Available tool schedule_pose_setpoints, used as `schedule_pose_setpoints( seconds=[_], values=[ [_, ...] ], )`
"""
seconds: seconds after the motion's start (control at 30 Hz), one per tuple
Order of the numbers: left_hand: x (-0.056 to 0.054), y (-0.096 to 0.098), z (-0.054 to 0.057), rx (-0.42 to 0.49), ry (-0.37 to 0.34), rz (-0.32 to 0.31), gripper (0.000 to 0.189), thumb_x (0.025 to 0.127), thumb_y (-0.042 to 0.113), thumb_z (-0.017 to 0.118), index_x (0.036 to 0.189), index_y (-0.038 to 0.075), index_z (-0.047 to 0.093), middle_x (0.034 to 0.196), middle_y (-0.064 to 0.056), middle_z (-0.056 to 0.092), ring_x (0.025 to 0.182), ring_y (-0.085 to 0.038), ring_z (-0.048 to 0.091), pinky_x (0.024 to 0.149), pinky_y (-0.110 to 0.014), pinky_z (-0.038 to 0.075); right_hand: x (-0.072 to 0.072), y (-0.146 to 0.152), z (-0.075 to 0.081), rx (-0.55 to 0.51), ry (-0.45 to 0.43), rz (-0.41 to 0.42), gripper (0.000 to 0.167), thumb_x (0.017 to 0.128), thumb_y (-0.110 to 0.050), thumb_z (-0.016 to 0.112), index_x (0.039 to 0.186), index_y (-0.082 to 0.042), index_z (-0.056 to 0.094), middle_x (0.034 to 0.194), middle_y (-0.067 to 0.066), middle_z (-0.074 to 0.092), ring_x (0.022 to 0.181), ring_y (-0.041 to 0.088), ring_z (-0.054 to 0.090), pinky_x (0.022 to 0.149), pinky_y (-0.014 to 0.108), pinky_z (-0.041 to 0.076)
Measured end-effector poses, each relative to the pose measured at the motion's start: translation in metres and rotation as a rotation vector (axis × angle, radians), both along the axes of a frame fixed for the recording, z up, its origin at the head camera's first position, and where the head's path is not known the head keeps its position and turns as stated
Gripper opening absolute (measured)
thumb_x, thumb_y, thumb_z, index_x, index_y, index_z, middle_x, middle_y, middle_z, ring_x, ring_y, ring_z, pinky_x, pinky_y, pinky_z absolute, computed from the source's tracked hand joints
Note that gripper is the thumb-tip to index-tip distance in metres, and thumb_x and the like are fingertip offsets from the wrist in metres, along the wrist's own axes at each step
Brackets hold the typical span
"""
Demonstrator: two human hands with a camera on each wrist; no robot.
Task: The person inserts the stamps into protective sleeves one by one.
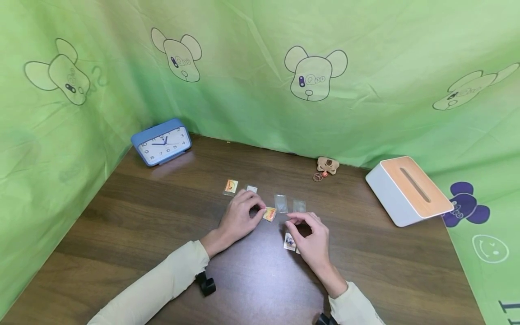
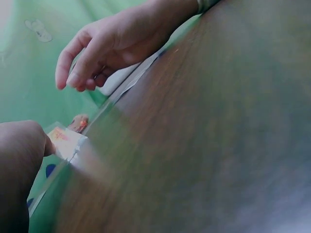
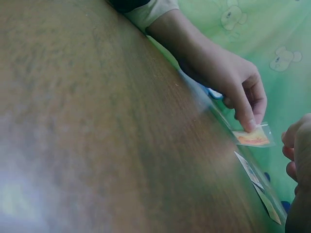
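Note:
My left hand pinches a small yellow-orange card in a clear plastic bag between thumb and fingertips, holding it up by one edge. To its right my right hand hovers with loosely bent fingers, thumb and index tips apart and nothing between them in the left wrist view. A small printed card lies just left of the right hand, and a second card beside it is mostly hidden by that hand. Two flat clear bags lie beyond the hands. Another bagged orange card and a whitish one lie farther left.
A blue alarm clock stands at the back left of the wooden table. The back edge holds a brown bear-shaped charm with a ring. At the right is a white tissue box with a wooden lid. Green printed cloth hangs around.

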State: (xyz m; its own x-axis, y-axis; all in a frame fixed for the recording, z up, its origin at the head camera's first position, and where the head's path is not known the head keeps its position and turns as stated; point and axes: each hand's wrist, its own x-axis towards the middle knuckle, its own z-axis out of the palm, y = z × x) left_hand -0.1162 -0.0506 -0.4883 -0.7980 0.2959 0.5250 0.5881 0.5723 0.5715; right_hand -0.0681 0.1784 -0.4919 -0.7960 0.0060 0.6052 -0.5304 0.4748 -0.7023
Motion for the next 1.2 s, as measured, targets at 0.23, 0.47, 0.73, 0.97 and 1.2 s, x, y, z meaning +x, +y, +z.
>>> schedule_pose_setpoints(
  seconds=[0.23, 0.47, 0.73, 0.97, 1.2],
  values=[
    [-0.009, -0.003, 0.001, -0.029, 0.041, 0.096, 0.011, 0.089, 0.011, 0.09, 0.086, 0.013, 0.079, 0.126, -0.012, 0.071, 0.124, -0.039, 0.058, 0.107, -0.061, 0.045, 0.003, 0.005, 0.002, 0.012, 0.005, -0.004, 0.035, 0.073, 0.017, 0.092, 0.1, -0.003, 0.083, 0.084, 0.007, 0.076, 0.08, 0.026, 0.067, 0.082, 0.036, 0.048],
    [-0.021, -0.003, 0.0, -0.071, 0.041, 0.154, 0.012, 0.091, 0.013, 0.089, 0.084, 0.013, 0.079, 0.134, -0.014, 0.067, 0.133, -0.042, 0.05, 0.102, -0.062, 0.039, 0.009, 0.018, 0.003, 0.012, -0.055, 0.006, 0.029, 0.082, 0.01, 0.092, 0.104, -0.008, 0.085, 0.089, 0.002, 0.079, 0.087, 0.02, 0.068, 0.089, 0.024, 0.047],
    [-0.029, -0.002, 0.001, -0.109, -0.017, 0.169, 0.011, 0.093, 0.014, 0.087, 0.086, 0.013, 0.079, 0.14, -0.016, 0.064, 0.137, -0.043, 0.045, 0.104, -0.062, 0.038, 0.017, 0.03, 0.004, 0.033, -0.109, -0.012, 0.027, 0.084, 0.009, 0.09, 0.105, -0.007, 0.084, 0.091, 0.002, 0.079, 0.091, 0.015, 0.068, 0.09, 0.023, 0.048],
    [-0.031, -0.002, 0.0, -0.109, -0.043, 0.169, 0.01, 0.093, 0.014, 0.087, 0.091, 0.013, 0.077, 0.144, -0.019, 0.06, 0.138, -0.045, 0.043, 0.104, -0.062, 0.037, 0.021, 0.038, 0.004, 0.036, -0.095, -0.014, 0.029, 0.083, 0.009, 0.091, 0.105, -0.007, 0.084, 0.091, 0.003, 0.079, 0.092, 0.014, 0.067, 0.09, 0.02, 0.048],
    [-0.03, -0.002, 0.0, -0.123, -0.073, 0.159, 0.008, 0.096, 0.015, 0.086, 0.094, 0.014, 0.078, 0.146, -0.018, 0.06, 0.138, -0.044, 0.043, 0.102, -0.06, 0.038, 0.026, 0.046, 0.003, 0.039, -0.123, -0.02, 0.028, 0.084, 0.009, 0.091, 0.105, -0.009, 0.085, 0.092, 0.002, 0.079, 0.093, 0.013, 0.066, 0.088, 0.021, 0.049]
  ],
)
